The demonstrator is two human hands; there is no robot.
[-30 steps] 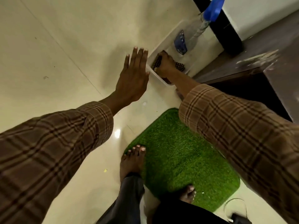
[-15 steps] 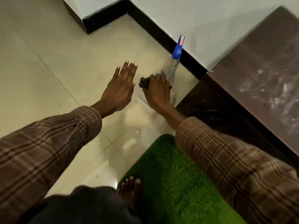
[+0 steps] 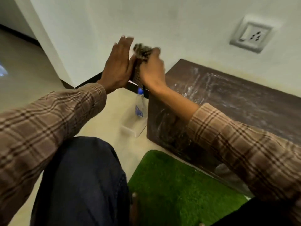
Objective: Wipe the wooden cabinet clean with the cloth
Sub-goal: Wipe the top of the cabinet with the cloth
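Note:
My right hand (image 3: pixel 152 69) grips a dark checked cloth (image 3: pixel 141 51), raised in the air to the left of the cabinet's top. The cloth hangs down between my two hands. My left hand (image 3: pixel 118 66) has its fingers straight and lies flat against the cloth's left side. The dark wooden cabinet (image 3: pixel 236 98) stands low on the right against the wall; whitish smears streak its top and its left side.
A clear spray bottle (image 3: pixel 139 106) with a blue cap stands in a clear plastic box (image 3: pixel 132 128) on the floor left of the cabinet. A green grass mat (image 3: pixel 175 186) lies in front. A wall socket (image 3: pixel 251 35) sits above the cabinet. My knee (image 3: pixel 81 176) fills the foreground.
My right hand lifted the cloth out of the plastic box on the floor up to cabinet-top height. My left hand rose with it and came against the cloth. The view tilted upward.

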